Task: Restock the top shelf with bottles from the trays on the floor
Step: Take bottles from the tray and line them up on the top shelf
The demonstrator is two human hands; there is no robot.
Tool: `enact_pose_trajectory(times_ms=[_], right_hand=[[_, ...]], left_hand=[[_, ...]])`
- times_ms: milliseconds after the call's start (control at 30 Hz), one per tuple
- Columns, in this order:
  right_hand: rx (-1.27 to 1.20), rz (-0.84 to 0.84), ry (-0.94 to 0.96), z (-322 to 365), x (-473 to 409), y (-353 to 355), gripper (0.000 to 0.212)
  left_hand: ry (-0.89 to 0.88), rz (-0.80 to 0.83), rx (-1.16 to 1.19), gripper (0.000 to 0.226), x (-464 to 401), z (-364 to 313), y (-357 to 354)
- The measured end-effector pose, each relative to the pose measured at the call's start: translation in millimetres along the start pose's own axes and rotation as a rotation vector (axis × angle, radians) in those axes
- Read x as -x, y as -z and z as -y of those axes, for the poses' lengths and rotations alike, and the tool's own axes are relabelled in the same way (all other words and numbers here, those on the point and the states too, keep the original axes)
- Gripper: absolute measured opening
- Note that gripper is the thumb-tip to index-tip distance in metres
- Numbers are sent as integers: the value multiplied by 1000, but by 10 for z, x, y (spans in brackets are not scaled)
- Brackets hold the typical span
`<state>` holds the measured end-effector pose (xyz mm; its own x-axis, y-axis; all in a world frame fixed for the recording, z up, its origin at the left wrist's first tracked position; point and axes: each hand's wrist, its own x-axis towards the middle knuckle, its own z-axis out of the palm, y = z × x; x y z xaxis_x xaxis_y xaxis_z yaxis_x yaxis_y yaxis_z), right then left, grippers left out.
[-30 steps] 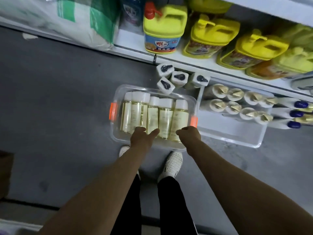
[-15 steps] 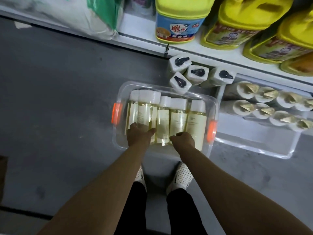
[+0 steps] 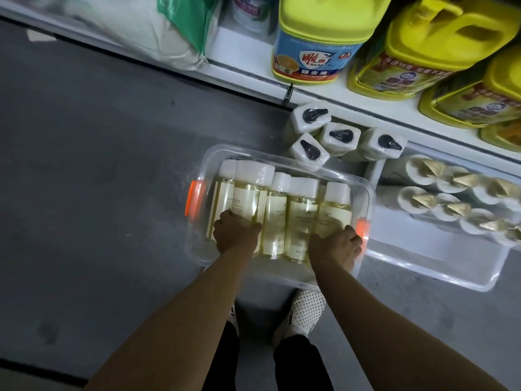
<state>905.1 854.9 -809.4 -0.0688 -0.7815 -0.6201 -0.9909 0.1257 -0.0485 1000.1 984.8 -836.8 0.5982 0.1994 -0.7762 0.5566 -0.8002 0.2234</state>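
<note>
Down on the floor, clear tray (image 3: 282, 162) holds five yellow bottles (image 3: 275, 213) lying flat, caps toward the shelf, bases toward the hands. Left hand (image 3: 236, 235) curls over the second bottle's base; right hand (image 3: 334, 245) wraps the rightmost bottle (image 3: 334, 210). Fingers closed, both equally near.

A shop aisle — a white shelf (image 3: 324, 91) carries rows of identical yellow detergent jugs (image 3: 417, 52) with printed labels, and clear trays (image 3: 284, 165) of matching bottles (image 3: 303, 215) stand on the grey floor (image 3: 98, 165) — stock in multiples.
</note>
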Motion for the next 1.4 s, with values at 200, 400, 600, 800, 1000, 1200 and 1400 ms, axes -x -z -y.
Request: enact_pose_trajectory(times_ms=[200,400,600,800,1000,1200,1400], right_hand=[[74,75,-51,-22,-183,-124,94],[323,-13,-12,-58,-261,-159,100],[416,-116,-29,-76,-249,-328,95],[388,-59,-37,-27,-331,-242,78],[59,183,-76,-62,-104,137,99],[-390,489,-28,-176,422,711,59],[-597,710,162,-129,1078,1662,46]], left_hand=[[-19,-27,-58,100,92,-37,-45],[16,-111,-203,104,129,-131,-185],[9,-174,-256,100,113,-133,-236],[22,-83,-240,95,110,-141,-60],[42,44,-146,94,372,-127,240],[49,231,68,96,977,-275,680],[-41,442,344,55,1725,-470,1374]])
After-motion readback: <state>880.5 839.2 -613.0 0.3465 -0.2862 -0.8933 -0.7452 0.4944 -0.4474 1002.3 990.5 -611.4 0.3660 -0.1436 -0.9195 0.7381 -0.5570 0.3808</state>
